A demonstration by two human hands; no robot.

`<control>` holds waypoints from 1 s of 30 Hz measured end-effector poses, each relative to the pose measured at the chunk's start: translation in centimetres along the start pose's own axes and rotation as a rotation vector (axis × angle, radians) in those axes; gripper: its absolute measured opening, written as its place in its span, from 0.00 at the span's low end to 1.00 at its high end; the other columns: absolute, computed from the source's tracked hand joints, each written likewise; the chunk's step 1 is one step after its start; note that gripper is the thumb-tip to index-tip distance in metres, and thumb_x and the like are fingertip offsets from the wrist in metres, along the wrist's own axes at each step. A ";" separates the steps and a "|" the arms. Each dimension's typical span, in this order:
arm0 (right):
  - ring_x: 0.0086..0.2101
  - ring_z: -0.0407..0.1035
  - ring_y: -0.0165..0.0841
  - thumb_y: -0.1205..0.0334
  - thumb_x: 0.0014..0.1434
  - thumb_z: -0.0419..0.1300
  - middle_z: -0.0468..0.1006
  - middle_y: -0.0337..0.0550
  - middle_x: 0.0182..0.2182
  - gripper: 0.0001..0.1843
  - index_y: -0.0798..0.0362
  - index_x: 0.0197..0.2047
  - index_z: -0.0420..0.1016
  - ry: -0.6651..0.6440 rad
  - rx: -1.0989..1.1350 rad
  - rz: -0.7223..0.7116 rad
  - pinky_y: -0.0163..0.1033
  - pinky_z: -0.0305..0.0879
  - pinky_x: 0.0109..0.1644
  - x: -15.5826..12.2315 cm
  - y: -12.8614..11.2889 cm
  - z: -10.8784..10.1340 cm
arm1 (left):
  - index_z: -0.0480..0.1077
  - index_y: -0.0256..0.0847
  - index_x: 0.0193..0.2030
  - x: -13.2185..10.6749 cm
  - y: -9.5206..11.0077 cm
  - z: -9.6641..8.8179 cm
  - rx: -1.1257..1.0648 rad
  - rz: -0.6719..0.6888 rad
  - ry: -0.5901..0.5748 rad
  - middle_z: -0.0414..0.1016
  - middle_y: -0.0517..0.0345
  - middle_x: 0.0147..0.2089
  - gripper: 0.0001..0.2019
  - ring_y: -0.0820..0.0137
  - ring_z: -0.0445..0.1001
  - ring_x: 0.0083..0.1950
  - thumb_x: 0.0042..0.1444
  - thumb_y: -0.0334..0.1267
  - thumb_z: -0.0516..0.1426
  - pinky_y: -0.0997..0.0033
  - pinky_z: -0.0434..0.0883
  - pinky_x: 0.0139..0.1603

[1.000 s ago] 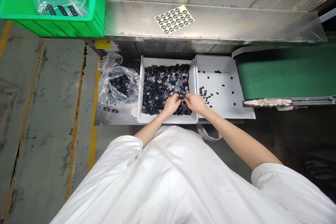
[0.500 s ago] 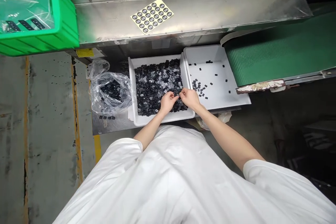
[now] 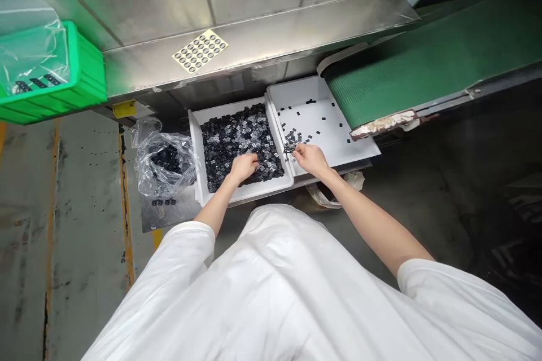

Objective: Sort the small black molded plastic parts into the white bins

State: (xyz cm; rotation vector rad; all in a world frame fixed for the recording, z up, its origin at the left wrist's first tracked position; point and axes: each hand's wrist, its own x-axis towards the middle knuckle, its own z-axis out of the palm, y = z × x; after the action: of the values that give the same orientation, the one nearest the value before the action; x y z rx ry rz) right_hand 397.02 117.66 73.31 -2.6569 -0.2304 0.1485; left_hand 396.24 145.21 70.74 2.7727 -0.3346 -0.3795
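My left hand point(image 3: 244, 168) is closed, fingers curled, over the near part of a white tray point(image 3: 244, 192) heaped with small black plastic pieces point(image 3: 237, 135). Whether it pinches one of them is hidden. My right hand point(image 3: 312, 159) pinches a thin, branched black piece point(image 3: 288, 150), which sticks out leftward from the fingertips above the side wall between the two trays. Beneath and beyond that hand lies a second white tray point(image 3: 334, 149), where black pieces are scattered, mostly bunched near its left side.
Left of the full tray sits a clear plastic bag point(image 3: 167, 166) of black pieces, with several black bits point(image 3: 164, 201) in front. A green crate point(image 3: 84, 76) and a sticker sheet point(image 3: 200, 51) rest on the metal ledge. The green conveyor belt point(image 3: 415, 62) overhangs the right tray.
My hands, together over the full tray before, have parted. The right moved toward the second tray with the branched piece now showing; the left stayed over the heap. The view has shifted.
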 end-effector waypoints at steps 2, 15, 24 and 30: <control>0.34 0.71 0.38 0.60 0.64 0.60 0.78 0.43 0.30 0.08 0.52 0.35 0.78 0.071 0.254 0.070 0.39 0.64 0.40 -1.3 2.7 -0.8 | 0.77 0.42 0.52 -0.2 -0.2 -0.3 0.091 -0.071 0.040 0.81 0.46 0.55 0.13 0.56 0.78 0.55 0.69 0.39 0.52 0.62 0.70 0.54; 0.21 0.54 0.26 0.44 0.63 0.64 0.62 0.34 0.24 0.18 0.52 0.36 0.72 0.124 1.168 0.473 0.30 0.54 0.21 -15.1 20.1 1.2 | 0.76 0.44 0.35 -7.9 9.7 3.7 -0.084 -0.507 0.393 0.83 0.51 0.39 0.18 0.58 0.79 0.44 0.66 0.53 0.53 0.65 0.70 0.47; 0.32 0.73 0.35 0.61 0.62 0.62 0.75 0.43 0.26 0.09 0.53 0.30 0.72 0.112 0.852 0.792 0.33 0.66 0.36 -18.6 28.2 5.7 | 0.72 0.43 0.31 -8.4 18.9 5.9 -0.364 -0.223 0.389 0.82 0.55 0.36 0.20 0.65 0.78 0.40 0.64 0.55 0.53 0.69 0.71 0.46; 0.25 0.75 0.37 0.59 0.60 0.63 0.76 0.41 0.23 0.09 0.51 0.29 0.75 0.252 0.800 0.844 0.35 0.67 0.27 -23.7 33.1 1.2 | 0.75 0.44 0.31 -3.0 22.7 6.5 -0.426 -0.035 0.397 0.83 0.56 0.35 0.21 0.61 0.79 0.41 0.64 0.58 0.54 0.65 0.72 0.47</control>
State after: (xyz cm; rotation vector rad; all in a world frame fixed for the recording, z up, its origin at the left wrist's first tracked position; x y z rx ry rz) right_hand 378.11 84.73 58.54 -1.7851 0.8613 0.1283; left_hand 387.34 123.23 73.25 2.3613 -0.0926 0.0898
